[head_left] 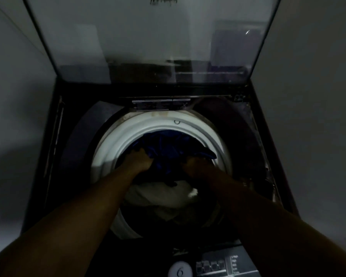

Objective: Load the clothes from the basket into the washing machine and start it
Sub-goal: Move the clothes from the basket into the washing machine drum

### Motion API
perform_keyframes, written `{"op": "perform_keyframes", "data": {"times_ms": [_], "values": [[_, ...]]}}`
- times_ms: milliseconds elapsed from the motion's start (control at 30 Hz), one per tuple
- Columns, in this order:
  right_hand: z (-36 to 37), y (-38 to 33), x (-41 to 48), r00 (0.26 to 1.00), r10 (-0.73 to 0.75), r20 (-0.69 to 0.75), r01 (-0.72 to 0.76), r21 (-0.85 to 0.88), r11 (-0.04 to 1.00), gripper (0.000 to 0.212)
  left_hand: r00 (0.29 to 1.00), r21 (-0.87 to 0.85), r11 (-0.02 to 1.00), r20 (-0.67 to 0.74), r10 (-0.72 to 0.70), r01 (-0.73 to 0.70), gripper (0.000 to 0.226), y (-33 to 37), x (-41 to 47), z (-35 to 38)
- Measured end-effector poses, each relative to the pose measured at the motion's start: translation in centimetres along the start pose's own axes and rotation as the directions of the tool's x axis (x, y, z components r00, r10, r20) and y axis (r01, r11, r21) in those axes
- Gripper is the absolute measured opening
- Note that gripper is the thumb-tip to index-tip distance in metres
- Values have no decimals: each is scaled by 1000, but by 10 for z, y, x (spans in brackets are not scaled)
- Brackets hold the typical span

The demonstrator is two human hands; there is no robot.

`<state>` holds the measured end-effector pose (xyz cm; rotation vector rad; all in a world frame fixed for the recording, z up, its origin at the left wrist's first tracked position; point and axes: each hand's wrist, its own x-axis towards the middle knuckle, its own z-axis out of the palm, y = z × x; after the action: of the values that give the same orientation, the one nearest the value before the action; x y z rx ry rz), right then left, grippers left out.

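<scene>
Gripping the blue garment [168, 144], left hand [140, 159] and right hand [196, 163] sit inside the white drum rim [126, 134].

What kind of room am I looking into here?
Likely a dim home laundry nook: a top-loading washing machine with its glass lid raised, plain walls close on both sides, and blue clothes in the drum.

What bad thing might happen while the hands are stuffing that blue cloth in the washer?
1. The blue cloth lies right against a white cloth; its dye might stain the white one.
2. The lid stands open above the left hand and right hand; if bumped, it might drop on them.
3. The blue cloth heaps up near the white ring; a fold left over it might snag.
</scene>
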<state>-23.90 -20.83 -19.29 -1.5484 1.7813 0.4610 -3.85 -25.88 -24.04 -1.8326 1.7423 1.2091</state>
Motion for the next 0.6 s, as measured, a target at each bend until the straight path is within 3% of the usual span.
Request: {"op": "perform_keyframes", "data": {"times_ms": [167,267,400,500,600], "values": [[-15,6,-61,987,-158,8,157,77,985,52,980,-14,987,-117,159,-162,48,17,-63,-25],[-44,7,-112,980,-193,-56,199,133,971,57,952,-90,957,-164,259,-276,50,40,-103,-38],[-81,30,-180,962,-202,-182,230,143,963,49,904,-236,875,-172,392,-424,44,90,-157,-46],[-101,62,-228,937,-176,-302,231,158,960,47,842,-236,810,-222,492,-536,31,134,-192,-43],[-110,112,-271,921,-113,-373,192,180,965,39,785,-211,757,-214,582,-619,31,186,-231,-25]]}}
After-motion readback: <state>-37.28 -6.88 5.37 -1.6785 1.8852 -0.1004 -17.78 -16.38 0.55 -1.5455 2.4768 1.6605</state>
